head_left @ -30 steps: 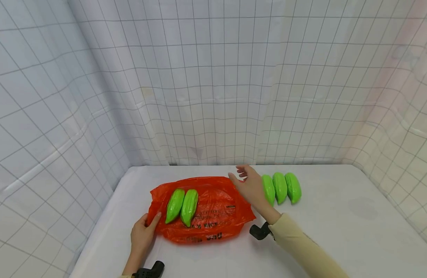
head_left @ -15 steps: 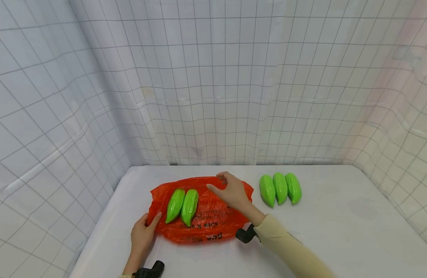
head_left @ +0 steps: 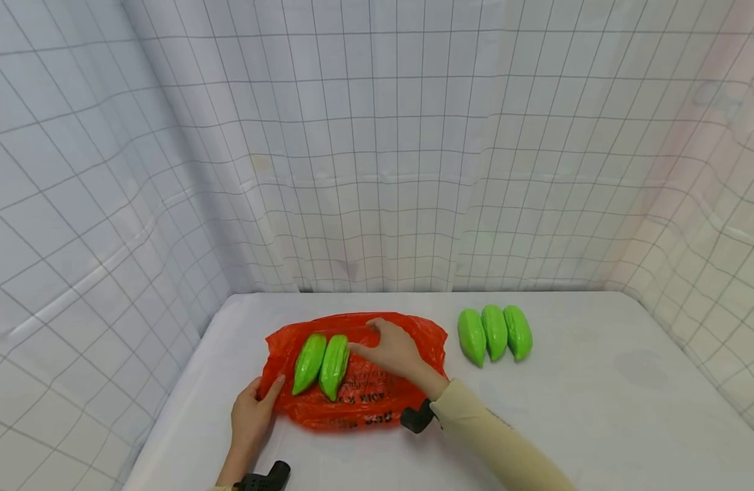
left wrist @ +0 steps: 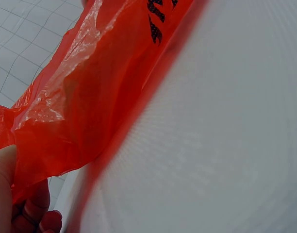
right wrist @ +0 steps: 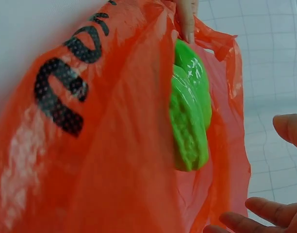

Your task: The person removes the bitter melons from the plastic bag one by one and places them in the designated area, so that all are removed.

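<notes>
A red plastic bag with black lettering lies spread on the white table. On it, side by side and slightly tilted, are two shiny green bitter melons, the left melon and the right melon. My left hand pinches the bag's left edge, with the thumb on top and fingers curled underneath. My right hand hovers over the bag, thumb and fingers spread, the thumb tip close to the right melon. In the right wrist view its fingers hold nothing.
Three more green melons stand in a row right of the bag: one nearest the bag, a middle one and an outer one. A white curtain with a dark grid hangs behind and beside the table.
My right hand has moved left, from beside the three melons across the bag to the two melons, fingers still spread. The left hand, bag and melons have stayed in place.
</notes>
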Demonstrator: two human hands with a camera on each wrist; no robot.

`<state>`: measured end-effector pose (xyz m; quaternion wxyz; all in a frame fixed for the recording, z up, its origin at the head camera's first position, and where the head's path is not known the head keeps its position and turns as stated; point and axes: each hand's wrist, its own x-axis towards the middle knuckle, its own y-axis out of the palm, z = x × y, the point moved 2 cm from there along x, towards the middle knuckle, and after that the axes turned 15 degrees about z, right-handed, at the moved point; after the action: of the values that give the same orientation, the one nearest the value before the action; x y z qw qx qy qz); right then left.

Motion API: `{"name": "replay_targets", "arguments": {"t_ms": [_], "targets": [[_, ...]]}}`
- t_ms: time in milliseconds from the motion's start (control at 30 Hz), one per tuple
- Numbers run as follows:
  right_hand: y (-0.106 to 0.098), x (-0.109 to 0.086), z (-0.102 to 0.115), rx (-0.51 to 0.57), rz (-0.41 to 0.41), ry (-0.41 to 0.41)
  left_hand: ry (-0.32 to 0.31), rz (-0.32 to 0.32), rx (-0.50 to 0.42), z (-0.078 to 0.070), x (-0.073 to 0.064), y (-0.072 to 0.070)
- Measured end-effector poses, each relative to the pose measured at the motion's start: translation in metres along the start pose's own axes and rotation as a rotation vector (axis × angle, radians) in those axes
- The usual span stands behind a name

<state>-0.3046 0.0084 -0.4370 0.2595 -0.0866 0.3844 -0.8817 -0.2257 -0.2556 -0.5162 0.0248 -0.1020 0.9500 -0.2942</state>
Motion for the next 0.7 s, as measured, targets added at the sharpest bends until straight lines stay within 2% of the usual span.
{"name": "replay_targets", "arguments": {"t_ms": [200,700], "targets": [[0.012,0.005,0.000,0.004,0.037,0.023,0.009,0.002,-0.004,0.001,-0.001,0.000],[0.036,0.022,-0.001,0.067,0.068,0.078,-0.003,0.006,-0.002,-0.001,-0.001,-0.001]]}}
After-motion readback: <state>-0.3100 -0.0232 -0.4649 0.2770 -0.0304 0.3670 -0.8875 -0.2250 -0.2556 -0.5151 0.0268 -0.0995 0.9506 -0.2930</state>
